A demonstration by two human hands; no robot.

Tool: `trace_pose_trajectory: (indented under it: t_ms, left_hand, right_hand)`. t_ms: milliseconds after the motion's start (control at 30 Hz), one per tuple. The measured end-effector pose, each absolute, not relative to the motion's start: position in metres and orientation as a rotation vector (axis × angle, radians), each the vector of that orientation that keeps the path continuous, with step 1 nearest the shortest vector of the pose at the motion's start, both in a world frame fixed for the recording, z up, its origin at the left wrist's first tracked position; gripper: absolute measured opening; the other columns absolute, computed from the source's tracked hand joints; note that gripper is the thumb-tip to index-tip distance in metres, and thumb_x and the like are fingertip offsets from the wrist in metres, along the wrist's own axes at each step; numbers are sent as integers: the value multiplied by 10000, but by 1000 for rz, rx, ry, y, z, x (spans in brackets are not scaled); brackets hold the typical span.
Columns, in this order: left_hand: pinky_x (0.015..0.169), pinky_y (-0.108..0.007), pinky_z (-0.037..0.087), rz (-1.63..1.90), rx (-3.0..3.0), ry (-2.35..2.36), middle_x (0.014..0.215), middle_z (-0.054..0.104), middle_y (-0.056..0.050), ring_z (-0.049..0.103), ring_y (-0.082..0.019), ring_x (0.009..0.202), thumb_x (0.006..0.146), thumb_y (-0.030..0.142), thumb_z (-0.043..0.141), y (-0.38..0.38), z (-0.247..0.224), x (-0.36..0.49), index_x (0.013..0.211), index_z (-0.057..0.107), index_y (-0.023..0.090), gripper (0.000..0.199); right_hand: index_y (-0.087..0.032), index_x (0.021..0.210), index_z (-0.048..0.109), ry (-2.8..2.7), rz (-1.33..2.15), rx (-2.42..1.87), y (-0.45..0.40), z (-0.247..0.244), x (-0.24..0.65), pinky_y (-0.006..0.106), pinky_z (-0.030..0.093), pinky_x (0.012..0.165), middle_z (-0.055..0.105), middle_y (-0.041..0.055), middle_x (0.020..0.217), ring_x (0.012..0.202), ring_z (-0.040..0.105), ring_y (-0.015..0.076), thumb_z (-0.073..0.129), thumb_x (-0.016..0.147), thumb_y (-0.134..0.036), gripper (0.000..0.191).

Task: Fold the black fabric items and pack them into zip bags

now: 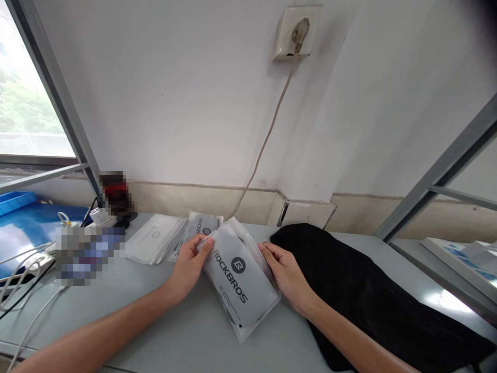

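Observation:
A frosted plastic bag (pixel 236 280) printed ROCKBROS is held tilted above the table, something flat showing inside it. My left hand (pixel 190 267) pinches its upper left edge between thumb and fingers. On the opposite edge, my right hand (pixel 287 274) grips the bag with thumb and bent fingers. Behind my left hand lies another printed ROCKBROS bag (pixel 204 223), partly hidden. Beside that one is a stack of whitish flat bags (pixel 153 238).
Black cloth (pixel 349 290) covers the table's right side. Cables and a power strip (pixel 42 259) lie at the left near a blue tray (pixel 23 228). A cord runs down from the wall socket (pixel 297 33). Grey metal frame posts (pixel 438 176) stand at both sides.

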State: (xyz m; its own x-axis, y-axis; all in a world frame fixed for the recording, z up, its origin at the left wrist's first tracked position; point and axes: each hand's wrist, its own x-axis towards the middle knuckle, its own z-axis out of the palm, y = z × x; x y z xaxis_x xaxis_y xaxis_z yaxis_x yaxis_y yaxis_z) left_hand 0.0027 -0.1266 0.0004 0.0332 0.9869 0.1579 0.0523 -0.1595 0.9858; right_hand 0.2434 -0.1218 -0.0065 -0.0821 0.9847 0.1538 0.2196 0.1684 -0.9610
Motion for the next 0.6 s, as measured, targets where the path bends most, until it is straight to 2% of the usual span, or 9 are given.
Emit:
trace_pose_trajectory:
  t_ms: [600]
  left_hand:
    - [599, -248, 399, 1268, 1370, 1168, 751, 583, 2, 500, -151, 674, 905, 620, 640, -129, 6, 5, 843, 632, 183, 441]
  right_hand:
    - [-218, 667, 529, -1469, 1034, -1219, -123, -4, 242, 295, 329, 606, 419, -21, 686, 667, 367, 165, 567, 931, -593, 460]
